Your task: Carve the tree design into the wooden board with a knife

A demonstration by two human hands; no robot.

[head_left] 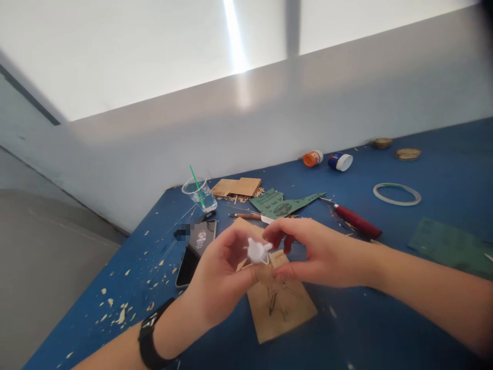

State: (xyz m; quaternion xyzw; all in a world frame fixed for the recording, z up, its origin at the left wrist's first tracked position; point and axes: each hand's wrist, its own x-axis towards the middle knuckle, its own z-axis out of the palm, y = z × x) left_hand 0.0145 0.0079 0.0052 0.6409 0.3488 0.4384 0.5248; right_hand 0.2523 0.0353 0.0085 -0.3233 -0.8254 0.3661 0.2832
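Observation:
My left hand [225, 275] is closed around a small white piece [257, 253] with short projections; blur hides its exact kind. Close by on the right, my right hand [308, 252] has its fingers curled, with a gap between them and the thumb. Its fingertips are beside the white piece; I cannot tell whether they touch it. Under both hands lies a thin tan board [283, 311] with dark marks on it. Behind them is a brown-handled tool [246, 216], partly covered by the right hand.
On the blue table [154, 318] are a phone [202, 239], a plastic cup [200, 195] of clear liquid with a green straw, green sandpaper [275, 204], a red-handled tool [358, 221], a tape ring [396, 193], an orange-and-white bottle [313, 158] and scattered wood shavings [122, 313].

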